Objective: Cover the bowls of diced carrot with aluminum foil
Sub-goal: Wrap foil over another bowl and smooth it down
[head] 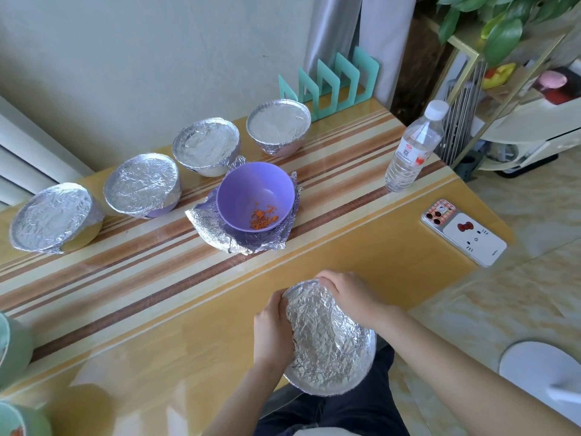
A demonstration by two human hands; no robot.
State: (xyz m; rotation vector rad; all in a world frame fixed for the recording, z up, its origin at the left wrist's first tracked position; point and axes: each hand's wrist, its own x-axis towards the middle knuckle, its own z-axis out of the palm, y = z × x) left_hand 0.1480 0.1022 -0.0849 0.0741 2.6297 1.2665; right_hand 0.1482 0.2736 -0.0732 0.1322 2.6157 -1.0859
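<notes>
Foil, crinkled & silver, covers the wrapped bowl (327,338) at the near edge of the table (157,341). It is tipped w/ its foil face toward the camera, and its lower part hangs past the table edge over the person's lap. Left grip (273,328) is clamped on its left side, fingers curled onto the foil at the rim. Right grip (349,294) is clamped on the top-right rim, fingers bent down over the foil.

Mid-table: purple bowl (256,196), uncovered & upright, w/ a small heap of diced carrot (264,217) at the bottom. It sits on a crumpled foil sheet (217,231) that spreads out round its base.

Far side, along the wall, 4 more covered ones stand in a curved row: far-left bowl (53,215), second bowl (143,184), third bowl (206,146), rightmost bowl (278,125). The third is just behind the purple bowl; can't tell if it touches the sheet.

Right side: water bottle (415,146) upright w/ white cap. Phone (463,236) lies face down near the table's right edge, well apart from the bowls. Teal rack (330,80) stands at the back by the wall. Green bowl (12,347) is cut off at the left edge.
</notes>
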